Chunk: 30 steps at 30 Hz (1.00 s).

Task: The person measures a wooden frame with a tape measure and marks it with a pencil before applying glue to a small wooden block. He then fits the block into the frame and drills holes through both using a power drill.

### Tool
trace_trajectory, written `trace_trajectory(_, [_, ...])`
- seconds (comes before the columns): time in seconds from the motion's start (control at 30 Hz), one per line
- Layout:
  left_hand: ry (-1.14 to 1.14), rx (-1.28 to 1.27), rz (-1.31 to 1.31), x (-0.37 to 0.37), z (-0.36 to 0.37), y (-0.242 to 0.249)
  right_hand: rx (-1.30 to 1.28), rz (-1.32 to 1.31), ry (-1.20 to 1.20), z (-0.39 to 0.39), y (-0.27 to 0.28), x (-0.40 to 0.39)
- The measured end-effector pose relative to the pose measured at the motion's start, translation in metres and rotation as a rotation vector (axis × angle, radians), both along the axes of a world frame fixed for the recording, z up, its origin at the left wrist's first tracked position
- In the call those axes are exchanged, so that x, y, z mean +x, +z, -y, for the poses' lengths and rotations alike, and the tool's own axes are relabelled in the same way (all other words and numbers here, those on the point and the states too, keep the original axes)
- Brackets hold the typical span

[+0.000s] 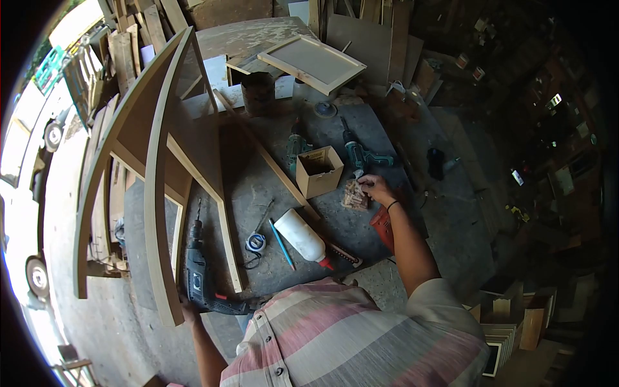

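Observation:
My right hand [378, 189] pinches the gathered top of a clear plastic bag of wooden dowels [355, 195] lying on the dark worktable. A cardboard box [320, 171] with an open top stands just left of the bag. My left hand [189, 311] is low beside the near end of a curved wooden frame [157, 174]; its fingers are mostly hidden behind the wood. Near that hand lies a corded drill [198, 274] with a bit fitted. A white glue bottle [300, 236] with a red cap, a blue pencil [282, 244] and a tape measure [256, 242] lie between my hands.
Two teal cordless drivers [356, 152] [296, 146] lie behind the box. A wooden strip [267, 155] crosses the table [235, 187]. A framed panel [313, 62] and a dark bucket [258, 94] are at the back. A red tool [382, 227] is under my right forearm.

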<state>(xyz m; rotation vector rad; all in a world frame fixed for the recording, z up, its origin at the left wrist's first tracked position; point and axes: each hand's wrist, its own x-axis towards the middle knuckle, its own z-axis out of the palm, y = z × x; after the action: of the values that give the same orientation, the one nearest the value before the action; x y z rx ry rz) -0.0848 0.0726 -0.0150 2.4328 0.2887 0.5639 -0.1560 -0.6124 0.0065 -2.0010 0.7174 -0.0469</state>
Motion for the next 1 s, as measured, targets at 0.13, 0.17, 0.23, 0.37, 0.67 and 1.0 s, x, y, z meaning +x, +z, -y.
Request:
trace_trajectory(0.13, [0.03, 0.058, -0.005, -0.004, 0.009, 0.01, -0.016, -0.118, 0.058, 0.002, 0.002, 0.004])
trace_trajectory(0.17, [0.026, 0.024, -0.007, -0.004, 0.009, 0.012, -0.022, -0.081, 0.063, 0.001, -0.001, 0.005])
trace_trajectory(0.23, [0.023, -0.01, -0.006, -0.004, 0.009, 0.012, -0.029, -0.043, 0.07, 0.002, -0.003, 0.007])
trace_trajectory(0.37, [-0.039, 0.194, 0.037, -0.007, 0.009, 0.012, -0.021, -0.086, 0.079, -0.004, 0.012, 0.006])
trace_trajectory(0.67, [-0.034, 0.127, -0.006, -0.009, 0.016, 0.023, -0.027, 0.063, 0.108, -0.008, -0.005, 0.003])
trace_trajectory(1.0, [-0.006, -0.024, -0.004, -0.005, 0.014, 0.018, 0.87, 0.429, -0.376, -0.02, 0.045, -0.017])
